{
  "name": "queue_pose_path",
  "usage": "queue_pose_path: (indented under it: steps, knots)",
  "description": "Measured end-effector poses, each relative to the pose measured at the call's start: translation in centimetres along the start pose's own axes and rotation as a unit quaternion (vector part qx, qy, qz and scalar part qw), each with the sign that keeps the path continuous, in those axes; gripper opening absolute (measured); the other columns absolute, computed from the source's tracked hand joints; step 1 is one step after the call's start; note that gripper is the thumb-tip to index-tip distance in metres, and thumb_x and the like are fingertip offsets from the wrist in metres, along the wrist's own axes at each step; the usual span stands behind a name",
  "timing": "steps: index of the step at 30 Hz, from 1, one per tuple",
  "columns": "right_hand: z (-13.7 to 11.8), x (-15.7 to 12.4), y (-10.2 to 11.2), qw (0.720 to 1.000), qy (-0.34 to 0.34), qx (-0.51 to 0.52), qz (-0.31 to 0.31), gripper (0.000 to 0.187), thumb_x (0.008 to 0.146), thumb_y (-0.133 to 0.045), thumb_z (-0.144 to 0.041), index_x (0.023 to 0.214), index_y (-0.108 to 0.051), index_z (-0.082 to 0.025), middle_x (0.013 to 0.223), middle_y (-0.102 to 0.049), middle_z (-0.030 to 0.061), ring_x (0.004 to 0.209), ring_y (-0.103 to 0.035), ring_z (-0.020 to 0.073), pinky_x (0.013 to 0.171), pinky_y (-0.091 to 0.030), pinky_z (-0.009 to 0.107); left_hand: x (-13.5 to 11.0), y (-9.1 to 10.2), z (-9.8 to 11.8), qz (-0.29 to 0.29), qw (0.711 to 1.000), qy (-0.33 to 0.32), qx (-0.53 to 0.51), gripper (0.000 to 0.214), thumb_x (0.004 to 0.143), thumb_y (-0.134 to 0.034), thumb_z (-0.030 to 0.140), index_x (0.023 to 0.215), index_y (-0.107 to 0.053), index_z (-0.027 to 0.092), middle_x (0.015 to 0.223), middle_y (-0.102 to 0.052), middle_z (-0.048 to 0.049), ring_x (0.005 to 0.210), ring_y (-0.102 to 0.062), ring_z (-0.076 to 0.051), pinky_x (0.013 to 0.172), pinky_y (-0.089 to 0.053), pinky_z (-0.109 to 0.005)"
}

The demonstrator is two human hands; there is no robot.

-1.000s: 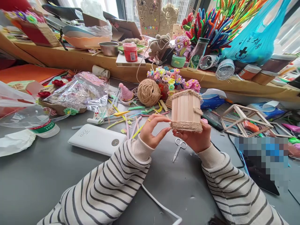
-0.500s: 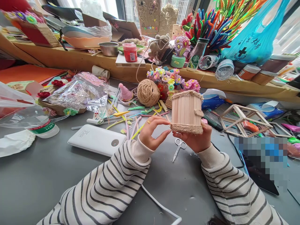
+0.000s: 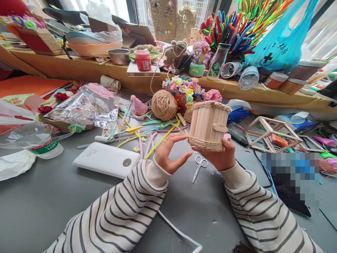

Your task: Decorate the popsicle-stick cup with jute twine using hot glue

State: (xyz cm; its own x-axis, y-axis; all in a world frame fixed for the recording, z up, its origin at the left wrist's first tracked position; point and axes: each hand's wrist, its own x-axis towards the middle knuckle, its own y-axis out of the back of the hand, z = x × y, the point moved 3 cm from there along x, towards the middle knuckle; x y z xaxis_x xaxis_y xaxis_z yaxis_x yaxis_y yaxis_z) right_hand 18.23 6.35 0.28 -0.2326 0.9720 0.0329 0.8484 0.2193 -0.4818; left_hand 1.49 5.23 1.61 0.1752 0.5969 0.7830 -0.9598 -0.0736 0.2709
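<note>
My R hand (image 3: 222, 157) grips the wood-slat box (image 3: 204, 123) above the tbl (image 3: 189, 214), thumb at its side, other fingers under. L hand (image 3: 172, 153): thumb & index spread apart (index tip by box edge, can't tell if touching). Scissors (image 3: 197, 171) lie btwn my wrists.
</note>
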Motion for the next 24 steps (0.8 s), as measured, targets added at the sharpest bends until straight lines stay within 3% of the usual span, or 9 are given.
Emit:
queue_pose_path:
  steps: [7, 11, 18, 24]
  knots:
    - [-0.3, -0.1, -0.3, 0.993, 0.058, -0.098, 0.032, 0.041, 0.067, -0.058, -0.049, 0.099, -0.059, -0.023, 0.112, -0.063, 0.0053, 0.113, -0.052, 0.029, 0.094, -0.042, 0.046, -1.2, -0.7, -1.3, -0.022, 0.981, 0.121, -0.148, 0.055, 0.074, -0.066, 0.024, 0.125, -0.045, 0.019, 0.122, -0.057, -0.0133, 0.112, -0.056, -0.023, 0.098, -0.046, -0.036]
    - [0.1, -0.1, -0.5, 0.985, 0.083, -0.152, 0.013, 0.039, 0.073, -0.06, -0.045, 0.104, -0.057, -0.022, 0.114, -0.062, 0.0053, 0.11, -0.054, 0.0265, 0.095, -0.042, 0.044, -1.3, -1.0, -1.8, -0.017, 0.964, 0.167, -0.208, 0.051, 0.073, -0.066, 0.032, 0.12, -0.051, 0.017, 0.123, -0.056, -0.0146, 0.112, -0.055, -0.025, 0.098, -0.045, -0.039]
    - [0.4, -0.1, -1.2, 0.973, 0.094, -0.212, 0.011, 0.046, 0.073, -0.062, -0.045, 0.111, -0.052, -0.021, 0.117, -0.059, 0.0064, 0.109, -0.054, 0.0237, 0.093, -0.044, 0.038, -1.4, -1.3, -2.9, -0.039, 0.894, 0.321, -0.309, 0.046, 0.072, -0.067, 0.038, 0.108, -0.053, 0.014, 0.108, -0.064, -0.0124, 0.102, -0.061, -0.027, 0.088, -0.049, -0.038]
    - [0.6, -0.3, -2.1, 0.972, 0.089, -0.216, 0.021, 0.045, 0.073, -0.062, -0.046, 0.108, -0.052, -0.019, 0.112, -0.059, 0.0086, 0.106, -0.055, 0.024, 0.091, -0.046, 0.039, -1.8, -2.1, -2.9, 0.013, 0.867, 0.357, -0.347, 0.048, 0.06, -0.077, 0.034, 0.096, -0.051, 0.016, 0.101, -0.064, -0.0081, 0.098, -0.062, -0.024, 0.082, -0.05, -0.035]
